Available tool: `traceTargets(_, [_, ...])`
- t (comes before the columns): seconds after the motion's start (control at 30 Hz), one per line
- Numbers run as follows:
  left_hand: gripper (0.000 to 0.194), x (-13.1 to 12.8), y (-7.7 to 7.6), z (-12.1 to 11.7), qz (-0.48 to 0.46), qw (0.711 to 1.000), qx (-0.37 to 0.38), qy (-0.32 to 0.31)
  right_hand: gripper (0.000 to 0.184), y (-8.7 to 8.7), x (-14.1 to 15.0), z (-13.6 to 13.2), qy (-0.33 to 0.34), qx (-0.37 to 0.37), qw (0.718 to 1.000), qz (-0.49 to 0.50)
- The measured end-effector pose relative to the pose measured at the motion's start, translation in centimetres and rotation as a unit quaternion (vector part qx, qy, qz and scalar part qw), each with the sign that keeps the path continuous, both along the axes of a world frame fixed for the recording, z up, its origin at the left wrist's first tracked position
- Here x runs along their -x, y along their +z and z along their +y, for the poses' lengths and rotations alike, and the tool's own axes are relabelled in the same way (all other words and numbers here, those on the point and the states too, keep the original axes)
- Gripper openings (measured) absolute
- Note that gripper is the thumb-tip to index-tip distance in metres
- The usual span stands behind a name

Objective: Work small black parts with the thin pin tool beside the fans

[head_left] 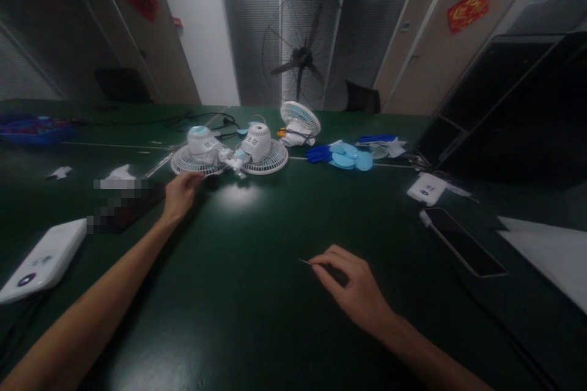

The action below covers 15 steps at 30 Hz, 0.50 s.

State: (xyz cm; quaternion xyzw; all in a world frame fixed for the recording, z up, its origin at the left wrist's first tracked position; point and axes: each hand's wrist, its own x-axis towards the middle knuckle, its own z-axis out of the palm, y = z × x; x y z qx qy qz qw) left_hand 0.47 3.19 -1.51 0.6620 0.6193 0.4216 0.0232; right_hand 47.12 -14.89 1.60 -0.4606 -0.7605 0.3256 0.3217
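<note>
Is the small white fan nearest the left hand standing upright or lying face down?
Face down: the fan lies with its round grille against the green table and its motor housing on top.

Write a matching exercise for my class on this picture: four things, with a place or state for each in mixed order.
Things:
1. Left hand
2. Phone
3. Right hand
4. Light-blue pieces

Places or states:
A. Pinching a thin object between thumb and finger
B. Next to a dark-blue glove
C. Close to the rim of the leftmost white fan
D. Lying flat, its screen dark

Pairs: 1-C, 2-D, 3-A, 4-B
</note>
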Motion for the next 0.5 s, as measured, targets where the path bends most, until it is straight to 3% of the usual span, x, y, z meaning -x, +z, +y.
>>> traceTargets(0.23, [0.049, 0.38, -0.41, 0.03, -0.044, 0.998, 0.038, 0.006, 0.018, -0.16, -0.09, 0.06, 0.002, -0.003, 1.000, 0.002])
traceTargets(0.5, [0.054, 0.26, -0.48, 0.01, -0.090, 0.994, 0.056, 0.008, 0.018, -0.10, -0.12, 0.01, 0.006, 0.005, 1.000, 0.008])
